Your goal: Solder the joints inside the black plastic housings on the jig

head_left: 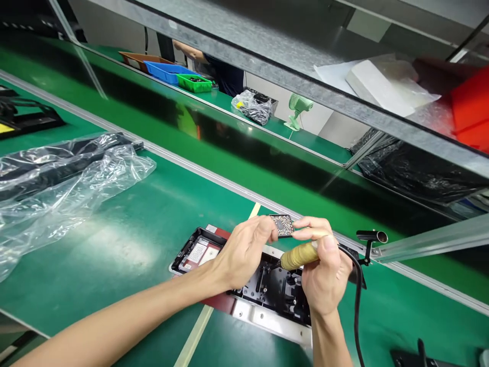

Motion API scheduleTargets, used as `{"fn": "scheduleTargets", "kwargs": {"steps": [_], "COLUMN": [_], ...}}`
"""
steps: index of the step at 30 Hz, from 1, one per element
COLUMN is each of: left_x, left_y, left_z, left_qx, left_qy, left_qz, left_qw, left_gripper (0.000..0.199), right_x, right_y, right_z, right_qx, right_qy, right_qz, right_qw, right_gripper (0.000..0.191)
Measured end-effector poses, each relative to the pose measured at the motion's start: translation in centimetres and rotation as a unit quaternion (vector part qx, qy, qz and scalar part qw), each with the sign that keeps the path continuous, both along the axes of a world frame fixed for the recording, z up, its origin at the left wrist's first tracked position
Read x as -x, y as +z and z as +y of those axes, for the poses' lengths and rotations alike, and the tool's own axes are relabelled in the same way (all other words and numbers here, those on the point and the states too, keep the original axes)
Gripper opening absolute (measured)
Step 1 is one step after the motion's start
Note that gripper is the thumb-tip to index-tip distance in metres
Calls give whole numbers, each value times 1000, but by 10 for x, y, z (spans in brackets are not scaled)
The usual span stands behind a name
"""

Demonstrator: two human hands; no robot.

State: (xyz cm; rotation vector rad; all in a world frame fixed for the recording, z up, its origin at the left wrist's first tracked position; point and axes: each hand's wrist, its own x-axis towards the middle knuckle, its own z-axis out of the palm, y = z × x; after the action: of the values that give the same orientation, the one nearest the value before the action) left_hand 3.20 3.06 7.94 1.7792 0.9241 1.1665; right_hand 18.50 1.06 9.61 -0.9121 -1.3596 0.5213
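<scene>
A small dark tray (283, 226) full of tiny metallic pieces is held up between my two hands. My left hand (244, 250) pinches its left edge. Fingertips of my right hand (324, 270) touch its right side, while the thumb and palm grip a tool with a yellow wrapped handle (300, 256) and a black cable (358, 306). Below them, a black plastic housing (275, 293) with posts and holes lies in a red and silver fixture (248, 312). The housing's left end holds white labels. The tool's tip points down-left over the housing.
Clear plastic bags with black parts (76, 173) lie at left. A black stand with a metal tube (372, 236) is right of my hands. Overhead runs a grey shelf (244, 61). Beyond the rail are blue (164, 73) and green bins (194, 83), a fan (300, 104) and a person.
</scene>
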Motion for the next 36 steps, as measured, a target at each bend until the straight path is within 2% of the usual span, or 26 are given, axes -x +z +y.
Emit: {"fn": "scheduleTargets", "kwargs": {"steps": [3, 7, 12, 18, 24, 28, 36], "left_x": [18, 30, 34, 39, 40, 41, 40], "left_y": [-18, -41, -57, -67, -76, -79, -83], "left_z": [-8, -14, -16, -17, -16, -15, -15], "left_qx": [13, -18, -76, -101, -97, -90, -88], "left_qy": [-2, -6, -22, -39, -49, -52, -48], "left_qz": [111, 245, 367, 384, 369, 368, 362], "left_qw": [994, 969, 927, 917, 923, 924, 927], "left_gripper": [52, 46, 40, 35, 33, 31, 32], "right_x": [1, 7, 16, 21, 19, 18, 16], "right_y": [1, 3, 4, 6, 6, 4, 2], "right_z": [-1, -3, -1, 3, 5, 5, 4], "right_qx": [11, 46, 40, 40, 57, 36, 45], "right_qy": [39, 100, 72, 21, 15, 18, 21], "right_qz": [42, 108, 140, 150, 160, 146, 155], "right_qw": [998, 988, 987, 988, 985, 989, 987], "right_gripper": [37, 32, 32, 35, 38, 38, 43]}}
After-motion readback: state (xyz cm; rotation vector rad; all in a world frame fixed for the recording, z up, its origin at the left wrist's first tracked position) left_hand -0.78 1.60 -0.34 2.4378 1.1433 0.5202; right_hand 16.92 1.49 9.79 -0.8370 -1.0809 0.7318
